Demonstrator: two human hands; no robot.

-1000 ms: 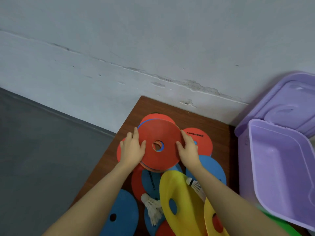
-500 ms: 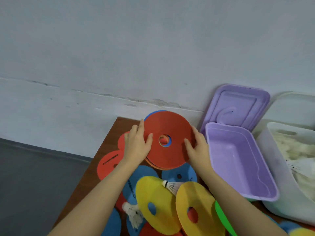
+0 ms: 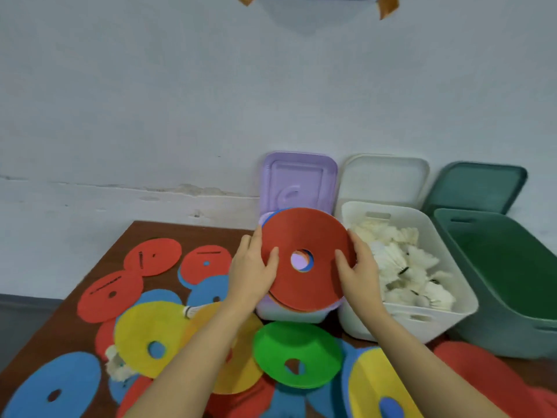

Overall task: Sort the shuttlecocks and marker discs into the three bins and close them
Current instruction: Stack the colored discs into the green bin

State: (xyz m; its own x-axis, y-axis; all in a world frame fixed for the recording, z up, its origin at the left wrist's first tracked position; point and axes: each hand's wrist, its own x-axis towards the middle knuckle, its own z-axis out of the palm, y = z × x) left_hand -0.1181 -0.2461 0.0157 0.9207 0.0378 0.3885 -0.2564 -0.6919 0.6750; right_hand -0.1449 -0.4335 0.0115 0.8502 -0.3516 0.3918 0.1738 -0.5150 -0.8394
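Both hands hold a stack of marker discs (image 3: pixel 304 236), red on top with a blue edge showing beneath, tilted over the open purple bin (image 3: pixel 289 313). My left hand (image 3: pixel 251 267) grips the stack's left rim and my right hand (image 3: pixel 358 267) grips its right rim. The white bin (image 3: pixel 410 322) to the right holds many white shuttlecocks (image 3: pixel 404 263). The green bin (image 3: pixel 494 285) at the far right looks empty. Loose red, blue, yellow and green discs (image 3: pixel 297 354) cover the brown table (image 3: pixel 156 230), with a shuttlecock (image 3: pixel 193 310) and another shuttlecock (image 3: pixel 119 365) among them.
All three bin lids (image 3: pixel 297 179) stand open against the pale wall behind. The table's left edge drops to a grey floor (image 3: pixel 18 315). Red discs (image 3: pixel 152 256) lie at the table's far left. A pale object with orange corners (image 3: pixel 319 0) hangs at the top of the view.
Both hands carried the disc stack to the right, from above the table's pile to over the purple bin. The view swung right, bringing the white and green bins into sight.
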